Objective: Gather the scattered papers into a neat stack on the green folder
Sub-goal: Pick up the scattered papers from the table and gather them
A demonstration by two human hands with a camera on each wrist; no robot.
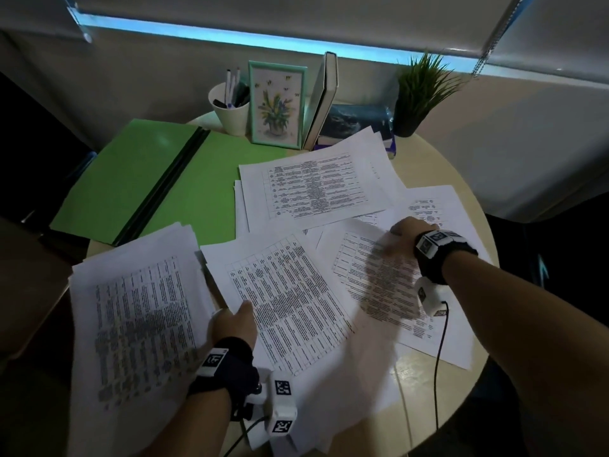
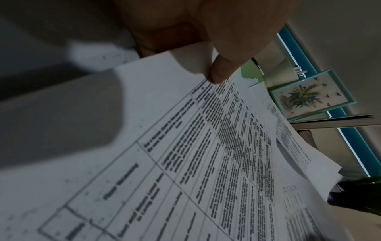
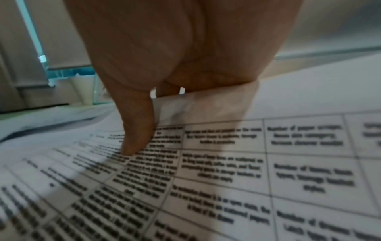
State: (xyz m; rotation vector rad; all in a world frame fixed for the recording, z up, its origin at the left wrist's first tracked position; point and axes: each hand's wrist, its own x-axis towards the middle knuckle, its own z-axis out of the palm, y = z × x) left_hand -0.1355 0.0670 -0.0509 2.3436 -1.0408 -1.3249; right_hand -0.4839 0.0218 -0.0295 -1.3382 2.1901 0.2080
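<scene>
Our left hand (image 1: 234, 324) pinches the middle sheet (image 1: 290, 301) by its left edge, our right hand (image 1: 407, 229) the right sheet (image 1: 359, 268) by its far edge. Light, limp and slippery, we judge; edges grip best.

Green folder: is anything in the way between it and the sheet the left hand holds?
Nothing visible. The left hand pinches the sheet just before the green folder, whose near page lies bare; a paper pile overlaps only its right edge.

dim, blurred, blue window glow
</scene>
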